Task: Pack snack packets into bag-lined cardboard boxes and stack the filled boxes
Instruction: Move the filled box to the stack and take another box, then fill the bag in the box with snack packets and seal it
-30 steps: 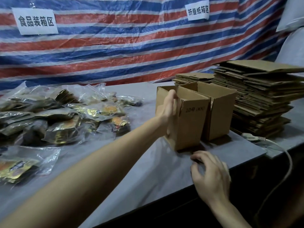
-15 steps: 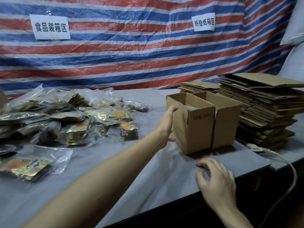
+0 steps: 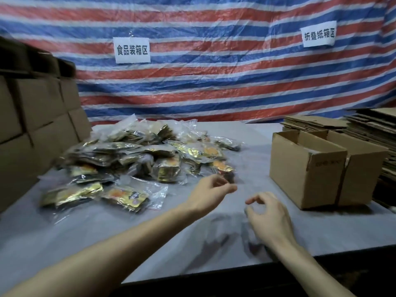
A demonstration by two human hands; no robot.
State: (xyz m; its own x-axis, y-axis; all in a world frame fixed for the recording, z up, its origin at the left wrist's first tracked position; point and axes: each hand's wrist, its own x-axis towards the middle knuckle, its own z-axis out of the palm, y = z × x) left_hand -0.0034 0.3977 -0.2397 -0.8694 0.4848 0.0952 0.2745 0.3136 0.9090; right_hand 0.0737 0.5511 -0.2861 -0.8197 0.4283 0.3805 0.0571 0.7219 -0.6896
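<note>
Let go of open cardboard box (image 3: 306,168), now standing right on table (image 3: 85,236). Shifted left hand (image 3: 211,190) toward snack packets (image 3: 139,155) heaped mid-table; right hand (image 3: 267,213) alongside. Loosely curled fingers, nothing held. Likely picking packets next.

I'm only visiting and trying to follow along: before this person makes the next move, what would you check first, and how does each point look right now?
1. Left hand free: ok, fingers loosely curled, holding nothing.
2. Right hand free: ok, it hovers over the table, empty.
3. Open box ready: ok, it stands upright on the table at the right, top open.
4. Bag lining inside the open box: cannot tell, the inside is mostly hidden from this angle.
5. Snack packets within reach: ok, probably; the pile lies just beyond the left hand.
</note>
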